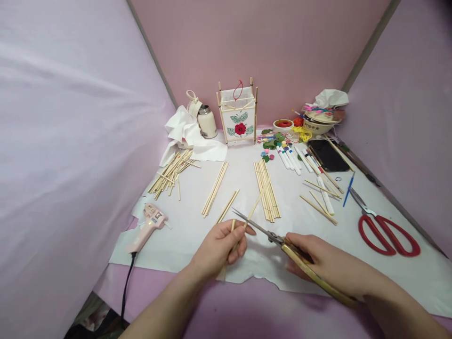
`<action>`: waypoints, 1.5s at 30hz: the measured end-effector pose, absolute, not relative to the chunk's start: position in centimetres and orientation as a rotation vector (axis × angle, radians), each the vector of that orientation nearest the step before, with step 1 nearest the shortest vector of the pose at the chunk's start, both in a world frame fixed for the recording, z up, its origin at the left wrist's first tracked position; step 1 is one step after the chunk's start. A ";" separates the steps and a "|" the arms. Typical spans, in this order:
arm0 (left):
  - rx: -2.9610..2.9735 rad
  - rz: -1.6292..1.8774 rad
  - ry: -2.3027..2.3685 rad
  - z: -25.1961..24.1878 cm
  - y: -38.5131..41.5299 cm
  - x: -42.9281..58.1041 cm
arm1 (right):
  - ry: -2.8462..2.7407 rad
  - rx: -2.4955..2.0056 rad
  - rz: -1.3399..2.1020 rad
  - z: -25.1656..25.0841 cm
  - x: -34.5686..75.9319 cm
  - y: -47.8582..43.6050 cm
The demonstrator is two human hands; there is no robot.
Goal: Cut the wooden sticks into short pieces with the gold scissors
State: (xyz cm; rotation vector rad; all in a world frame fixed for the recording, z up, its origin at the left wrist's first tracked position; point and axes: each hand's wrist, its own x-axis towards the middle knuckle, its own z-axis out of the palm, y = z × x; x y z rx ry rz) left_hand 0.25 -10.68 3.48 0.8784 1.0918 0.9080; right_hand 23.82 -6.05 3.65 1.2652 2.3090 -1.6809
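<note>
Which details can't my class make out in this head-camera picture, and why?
Head view, held stick: part covered by the left hand.
Head view, gold-handled scissors: part of the grip covered by the right hand.
Head view, left forearm: cut off by the bottom edge.
Head view, pink glue gun: markings too small to read.

Three-sided booth: pink back wall (268, 52), creased pale-lilac left sheet (70, 122), lilac right panel (406, 94), grey strips (151, 59) along both back corners. Lilac-covered table (247, 313), ragged-edged white cloth (176, 256) on top. Dark floor (79, 327) lower left, details unclear. Light soft, left side brightest.
</note>
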 end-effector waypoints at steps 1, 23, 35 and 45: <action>1.048 0.958 1.282 3.5 -10.6 0.4 | 2.326 1.318 -1.646 3.6 23.6 -6.2; 0.463 0.675 0.440 2.4 -10.3 -1.3 | 2.393 1.170 -1.639 3.6 24.3 -6.1; 1.553 1.211 1.658 2.9 -10.4 0.6 | 2.502 1.439 -1.423 2.7 23.0 -6.8; 0.560 0.931 0.620 3.1 -10.7 -0.2 | 2.507 1.183 -1.572 3.6 24.2 -6.2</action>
